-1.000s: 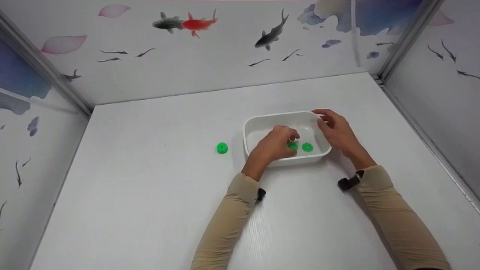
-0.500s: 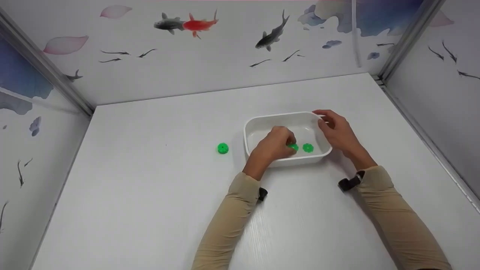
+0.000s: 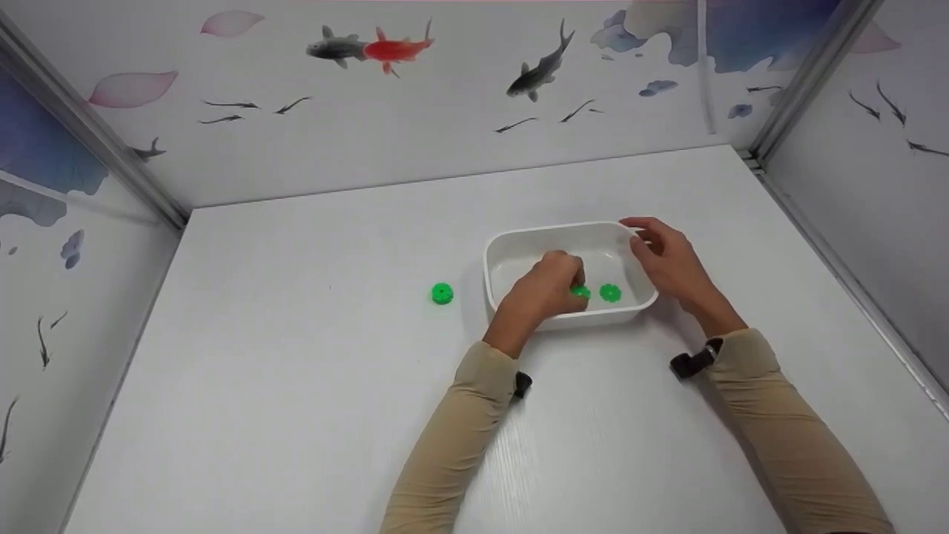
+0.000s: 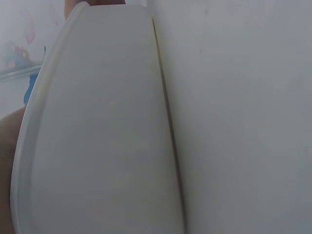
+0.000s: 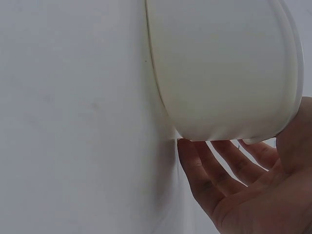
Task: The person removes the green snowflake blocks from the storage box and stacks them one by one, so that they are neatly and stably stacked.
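My left hand (image 3: 545, 285) reaches over the near rim into a white rectangular tub (image 3: 578, 319). Its thumb and curled fingers pinch a green notched plastic disc (image 3: 581, 293), partly hidden by the hand. Just right of it, a second green notched disc (image 3: 610, 293) lies flat on the tub floor. At the right end, my right hand (image 3: 671, 259) holds the tub, thumb at the rim and fingers along the outer wall, as the right wrist view shows with the fingers (image 5: 200, 170) against the wall. The left wrist view is mostly filled by the tub's outer side.
A thicker green notched round piece (image 3: 442, 294) sits on the white table (image 3: 296, 386), left of the tub. Panels printed with fish and petals (image 3: 445, 119) enclose the table at the back and both sides.
My left fingers have come down and curled in around the green disc inside the tub. The right hand stays at the tub's right end.
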`<control>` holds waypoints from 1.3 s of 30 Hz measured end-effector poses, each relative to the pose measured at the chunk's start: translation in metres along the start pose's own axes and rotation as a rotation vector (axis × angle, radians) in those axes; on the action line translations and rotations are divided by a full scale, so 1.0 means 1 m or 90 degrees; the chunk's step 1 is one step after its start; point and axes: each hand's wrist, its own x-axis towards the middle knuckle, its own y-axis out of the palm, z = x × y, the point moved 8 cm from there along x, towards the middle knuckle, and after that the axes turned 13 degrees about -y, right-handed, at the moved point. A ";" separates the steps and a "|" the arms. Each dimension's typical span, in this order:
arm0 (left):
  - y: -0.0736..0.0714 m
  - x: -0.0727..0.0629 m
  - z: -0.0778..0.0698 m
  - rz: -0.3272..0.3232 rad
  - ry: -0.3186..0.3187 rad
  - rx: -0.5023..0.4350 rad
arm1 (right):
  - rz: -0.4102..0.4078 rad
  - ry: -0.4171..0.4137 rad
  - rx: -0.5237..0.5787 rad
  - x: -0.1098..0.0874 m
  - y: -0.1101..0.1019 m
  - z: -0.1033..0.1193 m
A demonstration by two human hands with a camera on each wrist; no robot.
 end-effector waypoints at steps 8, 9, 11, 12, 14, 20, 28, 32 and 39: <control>0.001 0.000 -0.003 -0.019 0.023 0.029 | 0.000 -0.005 -0.010 0.000 0.000 0.001; 0.001 0.000 -0.003 -0.020 0.024 0.032 | -0.001 -0.005 -0.008 0.000 0.000 0.001; 0.000 -0.001 -0.003 -0.022 0.025 0.037 | -0.003 -0.001 -0.005 0.000 0.000 0.001; 0.000 -0.001 -0.004 -0.023 0.025 0.039 | -0.003 0.000 -0.004 0.000 0.000 0.001; -0.001 -0.002 -0.004 -0.024 0.023 0.040 | -0.003 0.003 -0.001 0.000 0.000 0.001; -0.001 -0.002 -0.005 -0.027 0.029 0.043 | -0.002 0.005 -0.003 0.000 0.000 0.000; -0.002 -0.002 -0.004 -0.016 0.018 0.026 | -0.003 0.005 -0.008 0.001 0.000 0.000; -0.005 0.001 -0.004 -0.015 0.016 0.007 | -0.004 -0.002 -0.001 0.001 0.000 0.001; -0.004 0.001 -0.003 -0.006 0.000 0.001 | -0.001 0.007 -0.002 0.000 0.000 0.001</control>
